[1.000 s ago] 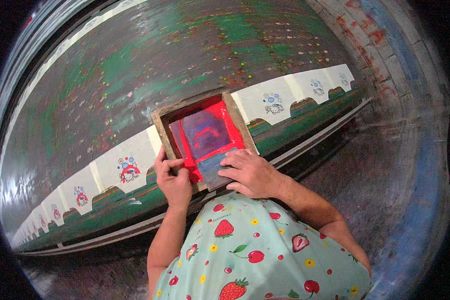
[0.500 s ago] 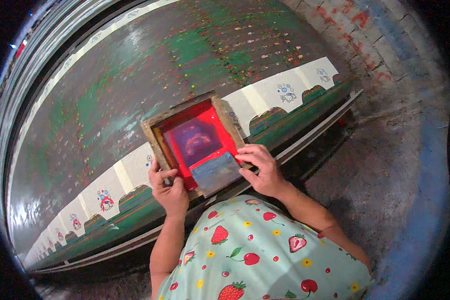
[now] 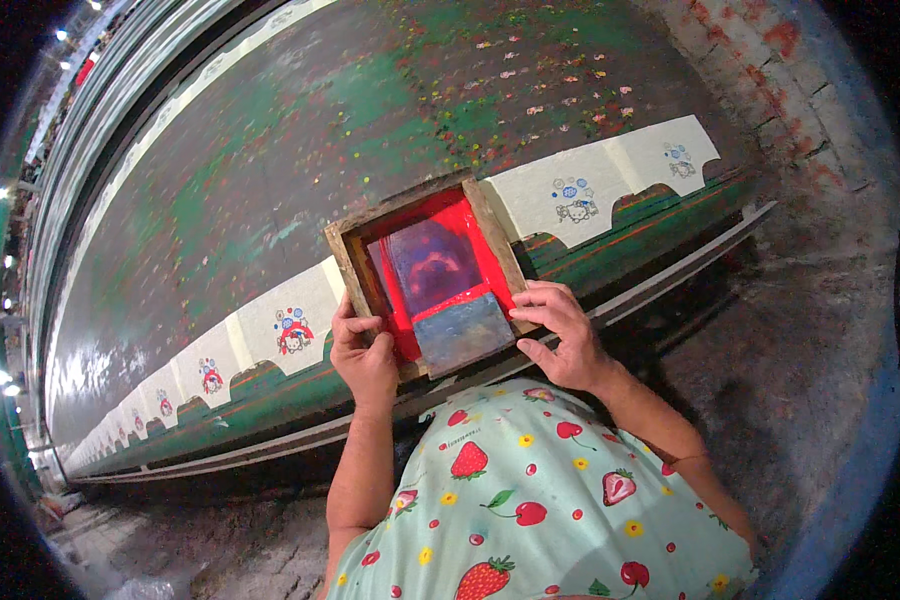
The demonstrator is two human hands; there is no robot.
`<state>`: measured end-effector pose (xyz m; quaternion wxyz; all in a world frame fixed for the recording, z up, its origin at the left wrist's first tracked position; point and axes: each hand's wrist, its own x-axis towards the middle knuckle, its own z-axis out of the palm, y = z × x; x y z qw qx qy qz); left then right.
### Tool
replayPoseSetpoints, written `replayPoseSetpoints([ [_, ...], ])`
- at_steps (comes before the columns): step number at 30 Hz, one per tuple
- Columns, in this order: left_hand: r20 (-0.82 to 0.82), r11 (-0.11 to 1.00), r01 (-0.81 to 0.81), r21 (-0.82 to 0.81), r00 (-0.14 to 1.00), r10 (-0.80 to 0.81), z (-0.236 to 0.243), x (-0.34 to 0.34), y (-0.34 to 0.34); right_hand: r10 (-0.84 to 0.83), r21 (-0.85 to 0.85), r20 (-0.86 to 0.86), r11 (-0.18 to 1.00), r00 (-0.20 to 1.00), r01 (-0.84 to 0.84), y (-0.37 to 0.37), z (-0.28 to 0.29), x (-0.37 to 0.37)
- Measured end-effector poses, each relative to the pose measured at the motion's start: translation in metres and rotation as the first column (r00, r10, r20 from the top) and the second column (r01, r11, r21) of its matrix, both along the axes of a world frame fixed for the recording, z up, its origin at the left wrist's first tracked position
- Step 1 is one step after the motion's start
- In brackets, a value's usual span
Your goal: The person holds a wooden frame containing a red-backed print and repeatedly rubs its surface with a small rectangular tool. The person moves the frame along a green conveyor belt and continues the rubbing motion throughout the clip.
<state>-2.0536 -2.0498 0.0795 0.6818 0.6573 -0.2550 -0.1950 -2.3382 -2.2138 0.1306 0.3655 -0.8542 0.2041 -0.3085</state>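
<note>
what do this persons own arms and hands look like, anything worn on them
The left hand and right hand are bare, with no gloves or rings visible; the left forearm and right forearm show no sleeves. The person wears a pale mint-green garment printed with red strawberries, cherries and yellow flowers.

Frame (image 3: 497, 232): squarish, wooden, brown, worn and stained; over near side of worktop (image 3: 300, 150), turned slightly askew, far right corner highest in view; unclear whether flat or a little raised. Mesh (image 3: 425, 285) inside: purple, see-through, curved reddish shape near middle. Paint (image 3: 494, 263): bright red, glossy, along inner right side, down inner left and in line across mesh's near edge. Plate (image 3: 463, 335): flat, rectangular, blue-grey, smeared; at near end of frame, far edge along red line, near edge by near rail.
</note>
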Motion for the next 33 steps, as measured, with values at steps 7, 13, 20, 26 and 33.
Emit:
replayPoseSetpoints([
  [7, -0.062, 1.000, 0.011, -0.021, 0.998, -0.012, -0.002, 0.002, 0.002, 0.032, -0.018, -0.003, 0.999, 0.999, -0.032, -0.005, 0.003, -0.003],
  [13, -0.087, 1.000, 0.000, 0.010, 0.996, 0.001, -0.003, 0.002, 0.004, 0.090, -0.142, -0.027, 0.985, 0.996, -0.093, -0.003, 0.014, -0.001],
  [20, -0.079, 1.000, 0.006, 0.000, 0.997, -0.006, -0.006, 0.004, 0.006, 0.216, -0.286, -0.192, 0.921, 0.957, -0.265, 0.010, 0.019, 0.026],
  [26, -0.066, 1.000, 0.007, 0.019, 0.998, -0.006, -0.003, 0.004, 0.005, 0.214, -0.391, -0.267, 0.867, 0.940, -0.309, 0.007, 0.017, 0.055],
  [33, -0.030, 1.000, -0.007, -0.008, 1.000, 0.007, -0.008, 0.003, 0.004, 0.210, -0.454, -0.378, 0.806, 0.902, -0.379, 0.008, 0.035, 0.070],
])
